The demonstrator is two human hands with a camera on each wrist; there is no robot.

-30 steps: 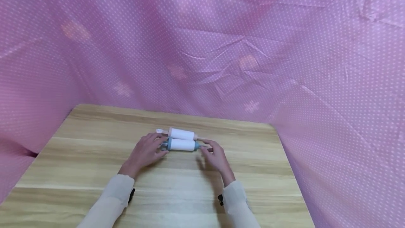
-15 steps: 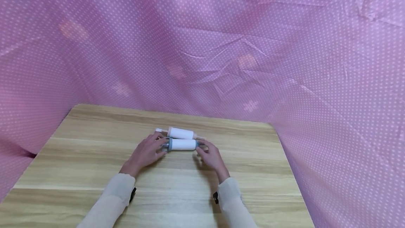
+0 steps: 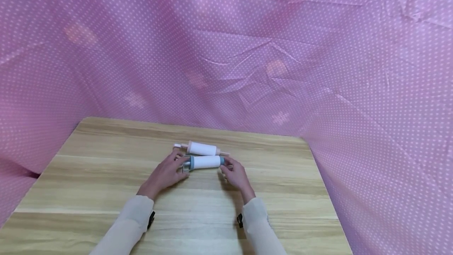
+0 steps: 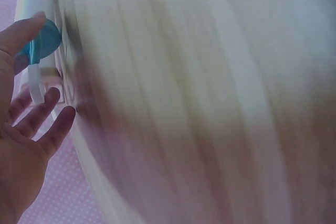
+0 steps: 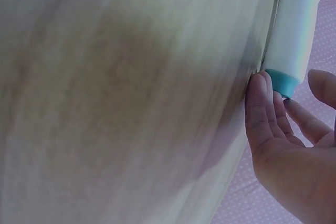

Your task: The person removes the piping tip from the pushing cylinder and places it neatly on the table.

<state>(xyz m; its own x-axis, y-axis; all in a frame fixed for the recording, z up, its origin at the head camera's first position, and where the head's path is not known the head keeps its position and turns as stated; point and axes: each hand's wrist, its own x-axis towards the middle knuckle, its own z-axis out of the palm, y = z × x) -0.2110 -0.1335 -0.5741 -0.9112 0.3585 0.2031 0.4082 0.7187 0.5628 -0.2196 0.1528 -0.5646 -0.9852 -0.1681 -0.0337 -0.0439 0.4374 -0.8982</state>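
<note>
In the head view a white cylinder with teal ends [image 3: 207,162] lies on the table between both hands. My left hand [image 3: 166,171] is at its left end, thumb and forefinger pinching the teal collar [image 4: 48,40] in the left wrist view. The other fingers of that hand spread beside a white strip [image 4: 35,83] below the collar. My right hand [image 3: 236,174] reaches the right end; in the right wrist view its fingertips touch or nearly touch the teal tip [image 5: 283,82], with the thumb held apart. Behind lies a similar white cylinder with pink ends [image 3: 203,148].
The wooden table [image 3: 198,223] has its far edge not far behind the pink-ended cylinder. A pink dotted cloth [image 3: 226,70] hangs behind the table and on both sides.
My right hand has moved left against the teal end, and the thin tip there no longer shows. The teal-ended cylinder has shifted slightly right and tilted, its right end apart from the pink-ended one.
</note>
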